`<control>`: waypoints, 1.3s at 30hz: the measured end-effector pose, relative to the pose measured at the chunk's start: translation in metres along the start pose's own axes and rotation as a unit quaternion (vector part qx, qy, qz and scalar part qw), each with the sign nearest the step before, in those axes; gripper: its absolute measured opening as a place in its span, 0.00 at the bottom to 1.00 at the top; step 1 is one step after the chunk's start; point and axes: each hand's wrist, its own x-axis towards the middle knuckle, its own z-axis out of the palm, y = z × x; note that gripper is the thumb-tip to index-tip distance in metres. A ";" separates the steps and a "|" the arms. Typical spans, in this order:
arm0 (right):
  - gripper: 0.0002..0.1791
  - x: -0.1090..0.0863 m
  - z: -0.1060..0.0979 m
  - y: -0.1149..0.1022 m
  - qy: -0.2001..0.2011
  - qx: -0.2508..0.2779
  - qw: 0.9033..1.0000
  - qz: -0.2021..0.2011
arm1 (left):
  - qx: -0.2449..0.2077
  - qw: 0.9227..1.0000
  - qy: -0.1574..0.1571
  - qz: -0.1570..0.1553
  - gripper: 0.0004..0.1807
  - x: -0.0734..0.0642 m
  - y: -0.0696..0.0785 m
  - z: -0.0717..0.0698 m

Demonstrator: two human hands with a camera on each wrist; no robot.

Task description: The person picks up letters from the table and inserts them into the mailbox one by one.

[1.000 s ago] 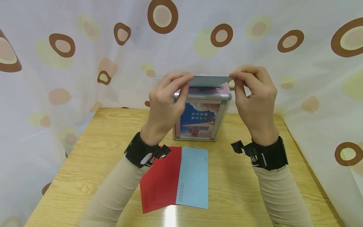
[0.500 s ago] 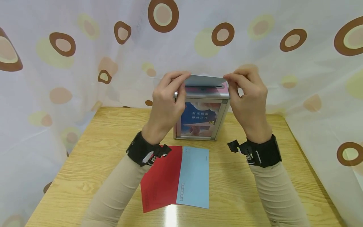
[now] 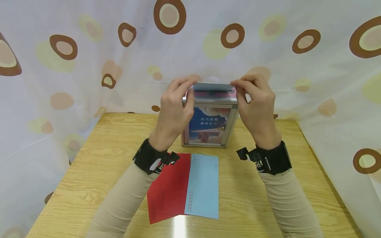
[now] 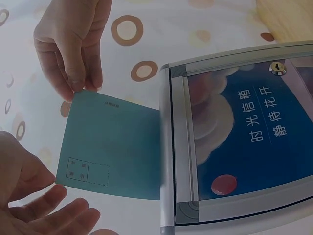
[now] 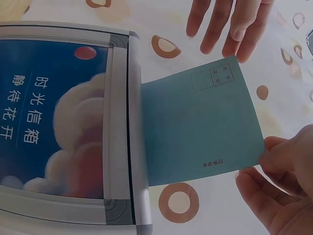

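A light blue envelope (image 4: 115,142) stands on edge at the top of a silver-framed mailbox (image 3: 210,125). Its lower part is hidden behind the box's top edge, at the slot. My left hand (image 3: 175,107) pinches the upper left corner between thumb and index finger, the other fingers fairly straight. At the upper right corner, my right hand (image 3: 256,105) pinches the envelope the same way; the right wrist view shows that thumb and fingers (image 5: 283,171) on the corner. Printed boxes and small characters mark the envelope's face.
On the wooden table (image 3: 247,198) in front of the box lie a red envelope (image 3: 169,191) and another light blue envelope (image 3: 203,188), side by side and partly overlapping. A patterned cloth (image 3: 190,59) hangs behind and at both sides.
The envelope between my hands has gone lower toward the slot, so less of it shows. My right hand has moved left and slightly down; the left hand has shifted only a little.
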 end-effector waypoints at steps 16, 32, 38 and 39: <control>0.11 -0.007 0.010 0.012 -0.012 -0.013 1.000 0.013 | 0.006 0.999 -0.038 -0.018 0.17 -0.005 -0.005 0.004; 0.12 -0.012 0.017 0.021 -0.034 -0.022 0.999 0.020 | 0.018 0.996 -0.074 -0.036 0.19 -0.008 -0.011 0.010; 0.12 -0.014 0.019 0.024 -0.042 -0.021 0.999 0.015 | 0.025 0.995 -0.087 -0.045 0.20 -0.009 -0.012 0.011; 0.12 -0.014 0.020 0.024 -0.041 -0.019 0.999 0.016 | 0.026 0.995 -0.089 -0.047 0.20 -0.009 -0.012 0.011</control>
